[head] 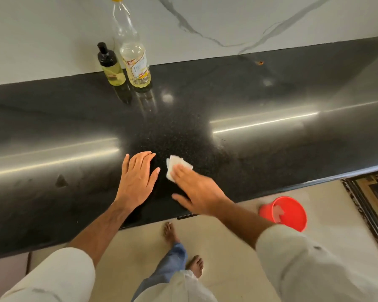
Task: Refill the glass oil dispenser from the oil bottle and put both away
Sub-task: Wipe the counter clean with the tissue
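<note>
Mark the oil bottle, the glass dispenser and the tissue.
oil bottle (136, 68): head view, on its label, lower body.
glass dispenser (113, 71): head view, on the oil-filled glass body below the black cap.
tissue (174, 163): head view, on the white part showing beyond the right hand (196, 192) fingers.

— Where did the 2 bottles stand?
— At the back of the black counter (260, 101), against the marbled wall. The dispenser (111, 66), black-capped, stood just left of the taller oil bottle (134, 53), nearly touching it.
— And the hands?
— The left hand (138, 179) lay flat on the counter near its front edge, fingers straight. The right hand (196, 192), just beside it, pressed a white tissue (175, 163) to the surface with flat fingers.
— Anything on the floor?
— A red bucket (289, 212), to the right, below the counter's edge.
</note>
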The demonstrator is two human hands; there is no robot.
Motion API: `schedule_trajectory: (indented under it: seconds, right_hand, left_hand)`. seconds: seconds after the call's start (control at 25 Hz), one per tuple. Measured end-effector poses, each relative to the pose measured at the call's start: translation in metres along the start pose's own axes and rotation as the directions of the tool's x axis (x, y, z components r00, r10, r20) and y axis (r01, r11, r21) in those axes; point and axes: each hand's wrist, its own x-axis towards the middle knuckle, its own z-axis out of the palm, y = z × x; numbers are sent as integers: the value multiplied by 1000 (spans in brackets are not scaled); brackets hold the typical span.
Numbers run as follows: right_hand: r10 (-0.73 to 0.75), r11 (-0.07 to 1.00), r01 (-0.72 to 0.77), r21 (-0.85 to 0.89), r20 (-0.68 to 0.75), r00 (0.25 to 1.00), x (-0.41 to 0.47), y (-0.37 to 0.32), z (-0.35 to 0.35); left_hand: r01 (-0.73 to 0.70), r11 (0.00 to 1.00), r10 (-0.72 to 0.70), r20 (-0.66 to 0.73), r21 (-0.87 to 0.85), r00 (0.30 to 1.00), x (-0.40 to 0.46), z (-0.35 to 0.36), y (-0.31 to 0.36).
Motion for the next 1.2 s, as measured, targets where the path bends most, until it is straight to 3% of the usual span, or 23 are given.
schedule_trajectory:
  seconds: [0.08,0.16,0.24,0.32,0.36,0.44,0.52,0.56,0.64,0.72,0.8,0.88,0.96,1.04,1.08,1.2]
  right_hand:
    - [-83,995,82,-50,-4,997,-36,33,-4]
    - [157,985,-162,-66,-67,985,-31,92,-22]
    - [434,891,-445,-93,-114,894,4,136,-42]
    - [531,841,-540,-36,-136,836,39,125,-42]
    - [488,870,-492,-11,-115,865,46,106,-35]
    - [195,981,-195,13,2,981,25,59,-22]
    - [-81,995,84,-44,79,994,-16,56,-16]
    - [-93,995,94,-37,35,995,-24,75,-22]
    - [155,984,-159,-79,-48,987,-5,125,-36]
    - [470,878,-473,-74,-57,881,54,161,-54]
    - [563,826,-563,32,-30,826,117,158,-56]
    - [412,910,-411,45,-9,911,140,117,-40]
    - [88,996,-82,-48,138,987,102,71,-26]
    - [-159,977,185,-104,216,963,57,78,-34]
    - [-161,974,185,-129,174,972,51,100,-39]
    - [217,963,-217,-158,-17,976,96,177,-61]
  left_hand:
    - [-21,1000,22,-7,21,1000,8,2,1]
    - [-43,999,44,-22,14,999,21,6,3]
    - [-44,999,44,-40,2,998,34,8,4]
    - [-38,999,38,-35,-13,999,49,9,5]
    - [-42,999,41,-28,-18,999,54,10,6]
    - [-56,998,55,-27,-23,998,60,11,6]
    - [-68,997,67,-31,-29,997,62,11,5]
    - [-77,997,76,-31,-29,997,61,12,6]
    - [-74,996,73,-30,-40,997,61,14,5]
    - [-65,997,65,-19,-39,998,61,14,4]
    - [-66,997,66,-17,-25,998,62,13,6]
    - [-65,998,64,-19,-22,998,63,12,6]
    - [-59,998,58,-46,-22,997,61,13,5]
    - [-53,999,52,-44,-13,998,61,12,6]
    - [-57,998,57,-40,-11,998,61,11,5]
    - [-47,999,47,-30,11,998,61,13,7]
